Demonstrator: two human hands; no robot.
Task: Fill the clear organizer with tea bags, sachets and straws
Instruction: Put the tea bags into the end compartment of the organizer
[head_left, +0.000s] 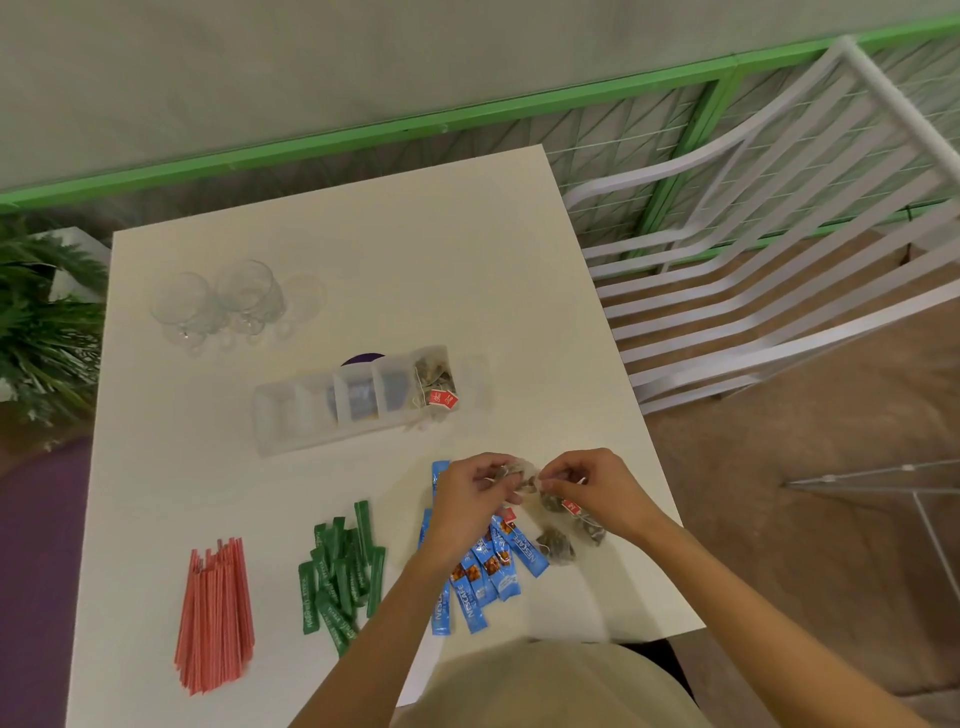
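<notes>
The clear organizer (311, 415) lies across the middle of the white table (467, 249); its right compartment holds tea bags (435, 387) with red tags. Just in front of it, my left hand (467, 493) and my right hand (587, 483) pinch a tea bag (524, 480) between them, above the table. More loose tea bags (558, 543) lie under my hands. Blue sachets (485, 571) are partly hidden under my left wrist. Green sachets (340, 571) lie in a pile to their left, and a bundle of red straws (215, 613) lies at the near left.
Two clear glass cups (218, 301) stand at the far left of the table. A white slatted chair (753, 260) stands to the right, a green plant (41, 332) to the left. A green-framed fence runs behind the table.
</notes>
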